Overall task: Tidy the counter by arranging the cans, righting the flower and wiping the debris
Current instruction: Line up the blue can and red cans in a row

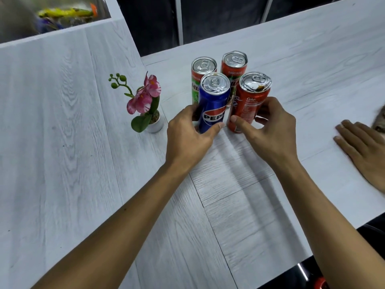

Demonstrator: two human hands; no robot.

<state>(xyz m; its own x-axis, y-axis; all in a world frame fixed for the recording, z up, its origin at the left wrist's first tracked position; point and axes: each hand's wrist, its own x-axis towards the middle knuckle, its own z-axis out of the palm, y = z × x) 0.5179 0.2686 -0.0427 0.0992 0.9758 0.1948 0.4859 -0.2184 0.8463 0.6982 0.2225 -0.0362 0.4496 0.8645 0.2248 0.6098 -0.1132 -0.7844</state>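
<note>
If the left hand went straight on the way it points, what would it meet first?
The left hand grips the blue can; pushed on, that probably meets the green can behind it.

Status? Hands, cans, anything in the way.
Left hand grips blue Pepsi can, right hand grips red Coke can. Two green-and-red Milo cans upright behind. Pink flower in white pot upright. Another person's hand flat on white counter, right.
</note>
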